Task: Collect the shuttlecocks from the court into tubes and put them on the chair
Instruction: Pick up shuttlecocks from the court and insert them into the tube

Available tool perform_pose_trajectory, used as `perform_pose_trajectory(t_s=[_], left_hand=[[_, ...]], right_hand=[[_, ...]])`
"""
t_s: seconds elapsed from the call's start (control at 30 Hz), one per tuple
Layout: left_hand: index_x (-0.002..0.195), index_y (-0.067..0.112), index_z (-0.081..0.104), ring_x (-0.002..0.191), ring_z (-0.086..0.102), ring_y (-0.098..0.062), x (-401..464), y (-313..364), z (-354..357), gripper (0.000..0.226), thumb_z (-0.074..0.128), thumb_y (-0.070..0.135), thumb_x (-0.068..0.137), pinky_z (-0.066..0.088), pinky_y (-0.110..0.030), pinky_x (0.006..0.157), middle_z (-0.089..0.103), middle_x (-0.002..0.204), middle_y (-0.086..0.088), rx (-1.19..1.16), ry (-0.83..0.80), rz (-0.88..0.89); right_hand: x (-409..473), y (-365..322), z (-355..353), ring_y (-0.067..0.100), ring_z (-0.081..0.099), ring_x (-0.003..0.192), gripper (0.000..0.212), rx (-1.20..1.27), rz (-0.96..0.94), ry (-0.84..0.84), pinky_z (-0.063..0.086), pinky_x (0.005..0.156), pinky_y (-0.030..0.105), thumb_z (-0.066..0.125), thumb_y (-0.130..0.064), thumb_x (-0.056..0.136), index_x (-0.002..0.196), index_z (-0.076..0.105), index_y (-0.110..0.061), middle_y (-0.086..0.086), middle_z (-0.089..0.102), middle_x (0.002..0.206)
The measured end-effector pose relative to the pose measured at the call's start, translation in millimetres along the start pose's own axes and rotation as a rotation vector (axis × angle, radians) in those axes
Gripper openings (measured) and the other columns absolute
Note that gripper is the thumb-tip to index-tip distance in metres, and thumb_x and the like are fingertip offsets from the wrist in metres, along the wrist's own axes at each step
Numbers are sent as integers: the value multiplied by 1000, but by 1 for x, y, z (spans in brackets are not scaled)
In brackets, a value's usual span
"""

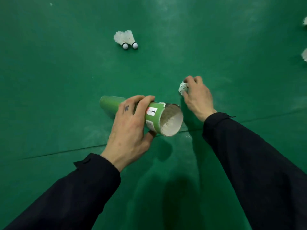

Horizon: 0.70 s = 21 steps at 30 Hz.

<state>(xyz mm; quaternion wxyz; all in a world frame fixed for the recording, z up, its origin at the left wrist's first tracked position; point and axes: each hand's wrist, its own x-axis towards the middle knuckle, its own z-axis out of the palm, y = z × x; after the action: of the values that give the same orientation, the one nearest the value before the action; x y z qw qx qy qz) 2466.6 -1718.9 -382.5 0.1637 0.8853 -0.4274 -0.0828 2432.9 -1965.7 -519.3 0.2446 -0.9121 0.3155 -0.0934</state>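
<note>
The left hand (131, 123) is gripping a green tube (141, 116), fingers wrapped round its middle, open mouth tilting toward the right hand (197, 95), which is pinching a shuttlecock (182, 87) just beyond the tube's rim. Loading is under way; next, probably, comes sliding it in cork first. Two shuttlecocks (126, 39) are lying well ahead of the left hand, others (304, 54) are being cut off far right. The held cork is hiding.

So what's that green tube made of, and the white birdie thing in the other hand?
The green tube in the left hand looks like cardboard: matte pale inner wall, thin rim, glossy printed label outside. The shuttlecock pinched by the right hand looks like real feathers, white and frayed, though plastic can't be ruled out. The floor seems a rubbery green mat with a seam.
</note>
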Motion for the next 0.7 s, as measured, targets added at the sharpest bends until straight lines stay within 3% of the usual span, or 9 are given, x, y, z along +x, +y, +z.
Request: perform_pose_trajectory(t_s=[0.07, 0.13, 0.2, 0.27, 0.33, 0.43, 0.57, 0.63, 0.7], left_hand=[[151, 23, 36, 135, 30, -22, 3, 4, 1, 90, 84, 17, 74, 37, -53, 116, 40, 148, -6, -10, 4, -28], [151, 23, 36, 135, 31, -23, 7, 8, 4, 90, 83, 18, 75, 38, -56, 115, 40, 148, -6, -12, 13, -51], [151, 22, 37, 135, 33, -25, 11, 13, 8, 89, 83, 18, 75, 37, -57, 115, 41, 146, -8, -12, 34, -65], [150, 20, 39, 134, 35, -28, 15, 18, 9, 88, 84, 18, 75, 36, -56, 115, 43, 144, -10, -17, 66, -65], [150, 19, 39, 132, 35, -29, 16, 23, 8, 86, 84, 18, 76, 36, -54, 115, 44, 143, -10, -37, 90, -62], [149, 18, 40, 130, 37, -29, 11, 35, 2, 84, 84, 21, 77, 37, -50, 113, 46, 140, -10, -90, 119, -24], [145, 16, 46, 129, 42, -27, -1, 53, -3, 73, 67, 41, 80, 36, -41, 111, 50, 139, -7, -137, 119, 30], [144, 18, 49, 131, 41, -24, -8, 59, -6, 75, 56, 52, 78, 34, -38, 111, 50, 140, -3, -120, 97, 57], [146, 18, 45, 129, 43, -25, -15, 61, -9, 75, 65, 44, 79, 36, -39, 111, 49, 138, -3, -160, 108, 60]], right_hand=[[-14, -1, -12, 21, 61, 87, 24, 174, 55, 81, 57, 77, 41, 65, -26, 98, 116, 54, -15, 5, 56, 111], [-34, -9, -39, 15, 63, 87, 28, 657, 230, 181, 60, 83, 44, 71, -18, 91, 113, 53, -19, 0, 59, 108], [-64, -23, -80, 22, 68, 89, 44, 1184, 260, 306, 63, 80, 45, 70, -6, 87, 125, 52, -20, 17, 58, 123], [-101, -38, -115, 34, 64, 95, 61, 1380, 97, 383, 62, 81, 44, 64, -1, 85, 139, 47, -25, 31, 44, 141], [-131, -53, -138, 38, 55, 108, 68, 1329, -101, 401, 61, 84, 50, 60, 0, 84, 143, 44, -28, 23, 39, 150], [-158, -68, -147, 34, 50, 108, 70, 1183, -237, 395, 52, 92, 60, 63, -1, 85, 144, 42, -31, 10, 48, 131], [-174, -81, -147, 20, 53, 109, 90, 875, -303, 318, 44, 107, 38, 70, 2, 85, 156, 28, -33, 3, 51, 123], [-178, -82, -154, 19, 53, 109, 89, 645, -370, 334, 46, 102, 38, 73, -7, 83, 156, 31, -34, -8, 53, 122], [-181, -86, -162, 13, 55, 111, 75, 605, -397, 426, 49, 97, 41, 77, -13, 80, 143, 40, -32, -25, 48, 125]])
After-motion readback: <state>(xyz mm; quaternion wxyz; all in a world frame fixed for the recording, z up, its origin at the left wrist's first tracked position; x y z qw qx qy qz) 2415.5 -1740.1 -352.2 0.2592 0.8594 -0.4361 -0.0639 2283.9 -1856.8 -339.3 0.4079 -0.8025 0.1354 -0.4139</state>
